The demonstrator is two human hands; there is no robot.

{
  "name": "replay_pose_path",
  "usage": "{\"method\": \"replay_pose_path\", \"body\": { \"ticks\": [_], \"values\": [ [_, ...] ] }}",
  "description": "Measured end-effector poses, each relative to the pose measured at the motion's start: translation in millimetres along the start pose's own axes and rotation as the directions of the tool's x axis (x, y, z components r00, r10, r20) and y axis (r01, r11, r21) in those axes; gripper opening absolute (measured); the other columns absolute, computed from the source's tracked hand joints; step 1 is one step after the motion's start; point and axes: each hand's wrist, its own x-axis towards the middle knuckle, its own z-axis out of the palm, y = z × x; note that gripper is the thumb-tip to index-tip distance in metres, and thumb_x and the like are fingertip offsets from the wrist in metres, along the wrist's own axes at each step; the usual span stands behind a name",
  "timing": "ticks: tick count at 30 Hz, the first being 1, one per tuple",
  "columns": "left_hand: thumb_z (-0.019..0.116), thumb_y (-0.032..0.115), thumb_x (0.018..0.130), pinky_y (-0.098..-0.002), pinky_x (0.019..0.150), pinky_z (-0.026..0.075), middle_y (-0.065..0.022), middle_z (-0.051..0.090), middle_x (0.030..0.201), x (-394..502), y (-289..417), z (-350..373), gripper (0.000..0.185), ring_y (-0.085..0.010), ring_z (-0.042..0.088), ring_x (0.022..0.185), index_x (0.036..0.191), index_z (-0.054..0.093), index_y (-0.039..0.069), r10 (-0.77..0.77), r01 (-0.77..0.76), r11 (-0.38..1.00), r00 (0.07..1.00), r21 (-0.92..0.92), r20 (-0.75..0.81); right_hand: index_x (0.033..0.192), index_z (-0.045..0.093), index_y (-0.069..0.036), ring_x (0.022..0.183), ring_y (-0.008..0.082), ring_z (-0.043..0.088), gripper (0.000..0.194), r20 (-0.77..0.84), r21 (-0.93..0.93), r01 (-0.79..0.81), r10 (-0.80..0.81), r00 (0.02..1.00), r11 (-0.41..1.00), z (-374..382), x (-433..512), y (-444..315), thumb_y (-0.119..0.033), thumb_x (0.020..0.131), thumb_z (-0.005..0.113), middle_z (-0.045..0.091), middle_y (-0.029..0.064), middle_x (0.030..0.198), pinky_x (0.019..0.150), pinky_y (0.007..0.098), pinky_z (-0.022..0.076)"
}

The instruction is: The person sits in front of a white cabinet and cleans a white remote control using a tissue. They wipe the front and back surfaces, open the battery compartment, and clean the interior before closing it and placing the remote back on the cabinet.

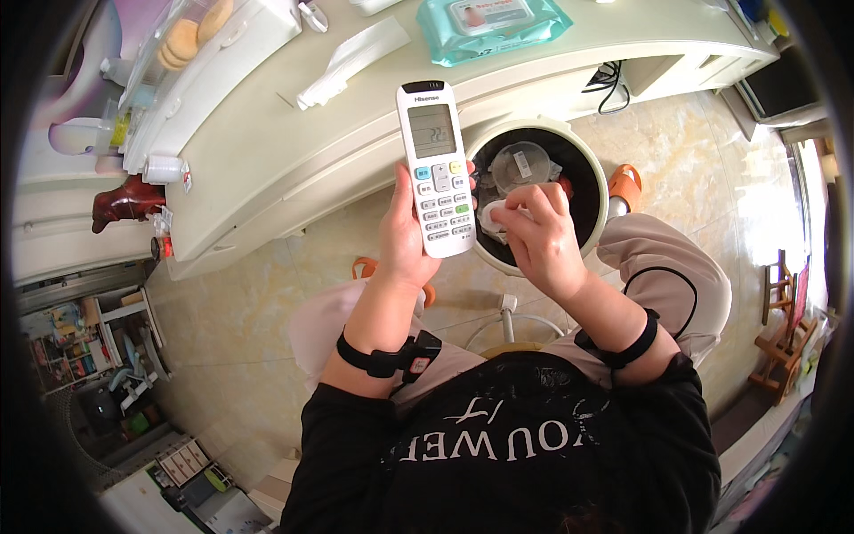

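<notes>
My left hand [408, 233] holds a white Hisense air conditioner remote control [437, 170] upright in the view, its screen and buttons facing up. Just right of it, my right hand [544, 237] pinches a crumpled white tissue or wipe [495, 217] between thumb and fingers. Both the tissue and that hand are over a round trash bin [602, 200] with a pale rim and dark inside. In the bin lies a clear plastic container [520, 167] among other waste. A teal pack of baby wipes [494, 30] lies on the cream tabletop, with a white tissue [353, 60] to its left.
The cream desk [267, 127] curves across the top, with black cables [607, 83] in an opening below. A white roll [163, 169] stands near its left edge. Orange slippers [625, 187] are on the tiled floor beside the bin. A wooden easel-like stand [787, 347] is at the right.
</notes>
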Motion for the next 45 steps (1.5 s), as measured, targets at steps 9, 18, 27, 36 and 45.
{"method": "replay_pose_path", "body": {
  "ticks": [9,18,27,36,45],
  "values": [
    [0.022,0.052,0.102,-0.0377,0.088,0.051,-0.0139,0.059,0.121,-1,-6,3,0.061,-0.0244,0.06,0.102,0.131,0.047,0.004,-0.024,0.025,1.0,0.999,0.012,-0.03,0.105,0.067,-0.009,0.091,0.0226,0.05,0.038,-0.017,-0.068,0.094,-0.095,0.995,0.993,3,0,-21,-0.002,0.067,0.063,0.054,0.0027,0.101,0.078,0.0351,0.0416],
    [0.021,0.051,0.102,-0.0349,0.085,0.051,-0.0121,0.059,0.12,0,-9,-3,0.06,-0.0197,0.06,0.098,0.132,0.046,0.005,-0.047,0.047,0.999,0.998,0.026,-0.029,0.11,0.062,-0.007,0.103,0.0224,0.047,0.039,0.137,-0.227,0.224,-0.197,0.971,0.948,-5,-6,-28,-0.014,0.072,0.059,0.052,0.0031,0.107,0.084,0.0373,0.0397],
    [0.022,0.051,0.103,-0.0339,0.086,0.051,-0.0104,0.059,0.12,0,-3,3,0.06,-0.0185,0.06,0.099,0.131,0.048,0.005,-0.009,0.012,0.999,0.997,0.038,-0.081,0.096,0.066,-0.009,0.092,0.024,0.05,0.028,0.116,0.068,0.075,-0.083,0.99,0.995,0,-7,-35,-0.005,0.068,0.063,0.053,0.0041,0.1,0.079,0.0361,0.041],
    [0.019,0.05,0.102,-0.0403,0.097,0.047,-0.0117,0.048,0.135,-2,-3,11,0.059,-0.0226,0.051,0.119,0.142,0.036,0.009,0.147,-0.134,0.982,0.985,0.136,-0.089,0.109,0.066,0.001,0.084,0.0171,0.052,0.025,0.171,0.486,-0.451,0.424,0.889,0.749,2,-7,-41,0.003,0.085,0.058,0.054,0.007,0.095,0.071,0.0273,0.0444],
    [0.019,0.048,0.103,-0.0402,0.104,0.038,-0.0134,0.043,0.142,-4,-6,10,0.059,-0.0246,0.046,0.125,0.145,0.031,0.008,0.17,-0.17,0.978,0.985,0.124,0.013,0.114,0.064,0.001,0.085,0.0134,0.05,0.025,0.2,0.515,-0.507,0.478,0.856,0.692,1,-10,-44,0.001,0.091,0.056,0.052,0.0049,0.096,0.069,0.0235,0.0418]
  ]
}}
